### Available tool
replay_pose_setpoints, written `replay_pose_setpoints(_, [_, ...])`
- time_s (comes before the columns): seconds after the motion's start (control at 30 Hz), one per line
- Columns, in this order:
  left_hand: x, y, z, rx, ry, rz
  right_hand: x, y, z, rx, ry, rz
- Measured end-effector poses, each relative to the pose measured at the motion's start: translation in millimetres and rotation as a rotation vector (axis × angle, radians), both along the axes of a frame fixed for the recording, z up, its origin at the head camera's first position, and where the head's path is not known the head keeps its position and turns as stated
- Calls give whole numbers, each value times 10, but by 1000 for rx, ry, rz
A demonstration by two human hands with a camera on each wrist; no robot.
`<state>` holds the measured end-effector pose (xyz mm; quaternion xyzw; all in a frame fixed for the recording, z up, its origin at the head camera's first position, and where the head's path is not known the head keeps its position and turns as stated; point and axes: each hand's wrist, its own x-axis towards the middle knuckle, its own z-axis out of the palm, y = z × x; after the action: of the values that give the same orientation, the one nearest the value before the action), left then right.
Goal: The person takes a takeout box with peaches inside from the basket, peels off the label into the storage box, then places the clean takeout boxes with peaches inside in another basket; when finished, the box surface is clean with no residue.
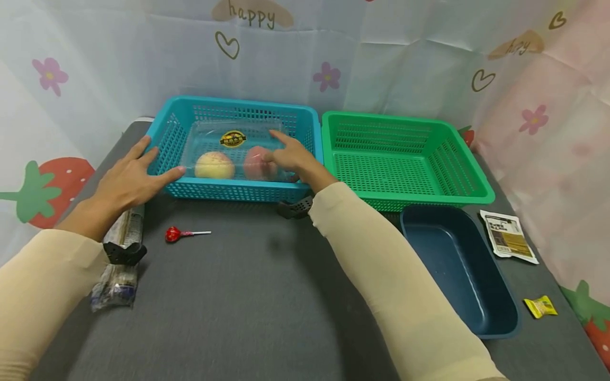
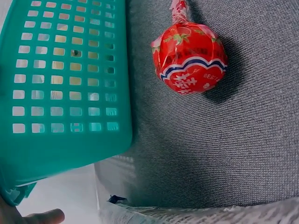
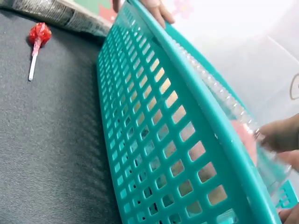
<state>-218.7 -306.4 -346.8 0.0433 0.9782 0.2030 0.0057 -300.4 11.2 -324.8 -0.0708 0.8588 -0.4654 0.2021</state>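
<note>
The right hand [image 1: 288, 153] is laid with curled fingers over the right end of a clear plastic fruit box [image 1: 236, 151], which is being gripped where it sits inside the blue basket [image 1: 167, 135]. Two peaches are seen through the lid, the pale peach [image 1: 214, 164] to the left and the pinker peach [image 1: 257, 161] directly under the fingers. The left hand [image 1: 127, 180] is spread flat, fingers straight, against the basket's left front corner and rim, so the basket is steadied rather than grasped.

The step in hand is judged to be the taking hold of the box. A straight lift is called for next, high enough for the box's base to be carried over the basket's rim, with the box kept level so the fruit is not rolled.

The basket's right wall is pressed close against the empty green basket [image 1: 467, 159], so little sideways room is left there. Open grey table [image 1: 248, 296] is offered in front, where only a red lollipop [image 1: 173, 233] and a wrapped packet [image 1: 119, 259] under the left wrist are lying. To the right, a dark blue tray [image 1: 500, 307], a white sachet [image 1: 507, 236] and a small yellow sachet [image 1: 540, 306] are set near the table's edge.
</note>
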Motion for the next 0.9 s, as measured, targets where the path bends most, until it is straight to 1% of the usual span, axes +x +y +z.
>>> replay_pose_setpoints(0.13, [-12,0,-3,2,-1,1,19,18,7,-182,24,-26])
replay_pose_setpoints(0.23, [-15,-3,-3,2,3,0,34,41,18,-274,46,-49])
replay_pose_setpoints(0.47, [-22,5,0,2,6,-2,119,115,69,-351,131,-126])
replay_pose_setpoints(0.57, [-16,12,-3,3,5,-4,161,163,104,-399,151,-147])
replay_pose_setpoints(0.73, [-7,23,-10,5,5,1,243,287,214,-522,161,-172])
replay_pose_setpoints(0.9, [-1,13,-16,8,7,8,339,432,363,-631,146,-199])
